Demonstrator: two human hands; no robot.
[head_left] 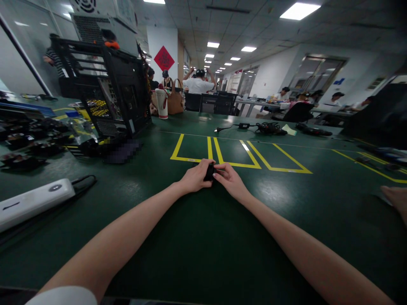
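The left hand [196, 176] clasps a small black object [209, 173] in its fingers, while the right hand [231, 179] touches its side with close-set fingers, whether pinching unclear.

Lit moderately by white ceiling panels [299, 11] high beyond the hands [193, 177]. Glares softly off the table [197, 245] to their right; darkens on the near side. Stretches wide-angle toward the edges. Blurs far beyond them; breaks into a pixelated patch [122, 151] to their left.
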